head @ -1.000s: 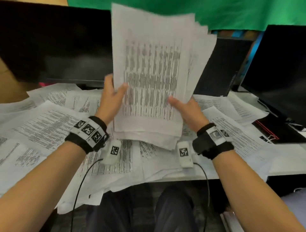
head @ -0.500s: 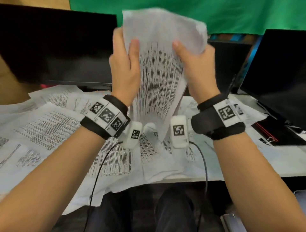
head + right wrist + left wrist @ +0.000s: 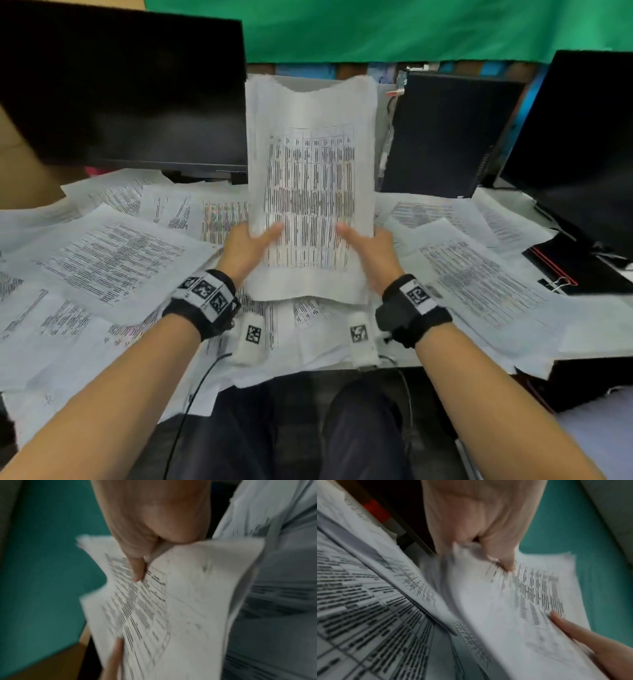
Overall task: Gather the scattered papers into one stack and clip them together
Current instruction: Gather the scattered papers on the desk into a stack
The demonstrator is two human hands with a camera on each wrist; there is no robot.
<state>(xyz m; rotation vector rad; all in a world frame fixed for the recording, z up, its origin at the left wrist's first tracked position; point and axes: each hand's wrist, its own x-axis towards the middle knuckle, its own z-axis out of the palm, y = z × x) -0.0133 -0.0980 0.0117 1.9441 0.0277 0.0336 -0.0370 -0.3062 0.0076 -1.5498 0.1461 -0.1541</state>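
I hold a stack of printed sheets (image 3: 310,178) upright above the desk, its lower edge near the loose papers. My left hand (image 3: 251,248) grips the stack's lower left side, thumb on the front. My right hand (image 3: 368,248) grips the lower right side the same way. The left wrist view shows my left hand (image 3: 488,536) with its thumb pressed on the stack (image 3: 513,608). In the right wrist view my right hand (image 3: 150,527) pinches the stack (image 3: 188,601). Many loose printed papers (image 3: 113,260) lie scattered over the desk. Small metal binder clips (image 3: 558,284) lie at the far right.
A dark monitor (image 3: 120,89) stands at the back left and another (image 3: 582,144) at the right. A black computer case (image 3: 442,133) stands behind the stack. A black folder with a red line (image 3: 579,267) lies at the right. My knees are below the desk edge (image 3: 394,366).
Both hands have slid from the stack's upper part down to its lower sides, and the stack now stands taller and more squared. The fanned sheets from a second ago are aligned.
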